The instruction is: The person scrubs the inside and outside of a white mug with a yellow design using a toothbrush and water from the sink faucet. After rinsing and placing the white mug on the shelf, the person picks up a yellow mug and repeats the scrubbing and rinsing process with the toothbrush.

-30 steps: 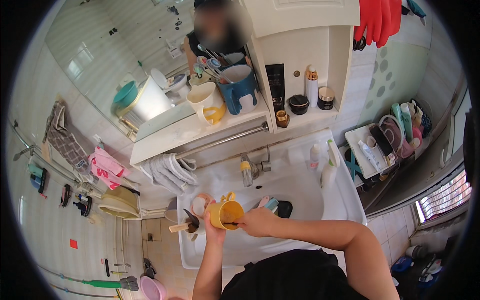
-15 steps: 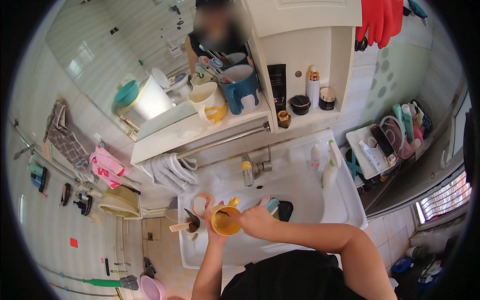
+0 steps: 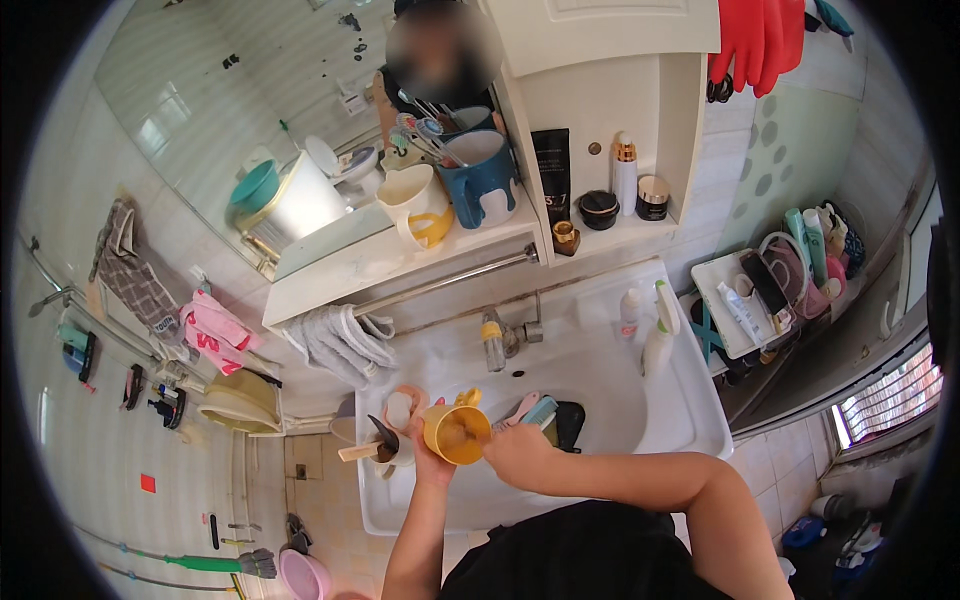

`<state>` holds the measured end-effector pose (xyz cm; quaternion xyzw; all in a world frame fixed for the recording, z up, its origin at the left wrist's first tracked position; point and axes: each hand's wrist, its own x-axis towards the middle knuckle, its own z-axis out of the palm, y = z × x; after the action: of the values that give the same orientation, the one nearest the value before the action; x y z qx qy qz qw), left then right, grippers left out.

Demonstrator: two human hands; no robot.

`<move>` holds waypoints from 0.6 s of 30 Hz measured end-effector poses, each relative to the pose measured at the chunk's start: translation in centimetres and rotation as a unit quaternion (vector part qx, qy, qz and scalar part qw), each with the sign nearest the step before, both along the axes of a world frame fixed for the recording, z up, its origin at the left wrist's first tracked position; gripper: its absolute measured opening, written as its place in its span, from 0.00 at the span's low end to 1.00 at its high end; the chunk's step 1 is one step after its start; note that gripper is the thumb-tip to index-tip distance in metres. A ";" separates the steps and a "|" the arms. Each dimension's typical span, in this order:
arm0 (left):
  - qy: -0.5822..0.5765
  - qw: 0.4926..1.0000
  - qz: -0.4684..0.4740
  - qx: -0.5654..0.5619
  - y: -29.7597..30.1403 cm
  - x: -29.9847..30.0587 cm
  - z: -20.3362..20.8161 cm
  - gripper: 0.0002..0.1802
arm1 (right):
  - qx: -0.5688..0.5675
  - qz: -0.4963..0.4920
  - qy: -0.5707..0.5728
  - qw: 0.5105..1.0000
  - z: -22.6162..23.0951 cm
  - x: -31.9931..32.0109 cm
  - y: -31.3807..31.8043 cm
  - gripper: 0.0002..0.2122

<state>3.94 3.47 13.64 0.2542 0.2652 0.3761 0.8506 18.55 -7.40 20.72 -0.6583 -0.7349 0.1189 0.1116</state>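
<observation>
Over the near left part of the white sink [image 3: 690, 430], a yellow cup [image 3: 461, 455] is tilted with its mouth facing up toward me. My left hand [image 3: 431, 463] is closed around its left side. My right hand [image 3: 524, 459] is closed at the cup's right rim, its fingertips reaching toward the inside; whatever they grip is hidden and blurred. Close to my left hand stands a white holder [image 3: 404, 453] with a wooden handle [image 3: 360, 453] and a dark pointed piece [image 3: 383, 432] sticking out. In the basin beyond my right hand lie a teal brush-like item [image 3: 543, 411] and a black flat item [image 3: 571, 424].
A faucet [image 3: 510, 338] rises at the sink's back, with a spray bottle [image 3: 659, 340] to the right. A shelf above carries a blue mug [image 3: 478, 175] of toothbrushes and a white-and-yellow mug [image 3: 415, 205]. Grey towels [image 3: 340, 340] hang from the rail.
The yellow cup has tipped slightly and shifted a little right, showing more of its inside. The dark thin shape seen in it earlier no longer shows clearly. My right hand has moved slightly down.
</observation>
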 end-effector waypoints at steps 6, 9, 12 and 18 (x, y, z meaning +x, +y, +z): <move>0.036 0.999 -0.002 0.024 -0.3 0.3 1.2 0.30 | 0.083 0.024 0.088 0.992 -1.3 1.2 0.2 0.15; 0.064 0.997 0.007 0.047 -0.3 0.2 1.4 0.28 | 0.071 -0.013 -0.001 0.997 -2.6 2.5 0.0 0.17; 0.091 0.993 0.024 0.069 -0.3 -0.3 0.9 0.27 | 0.020 -0.001 0.008 1.000 -0.6 2.5 -1.0 0.18; 0.148 0.985 0.026 0.082 0.3 -0.7 1.1 0.26 | 0.065 0.041 0.057 0.995 -0.2 3.2 -1.7 0.20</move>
<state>3.25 3.72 14.77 0.3691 0.3631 0.3770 0.7679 21.75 -9.06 20.54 -0.6114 -0.7596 0.1126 0.1909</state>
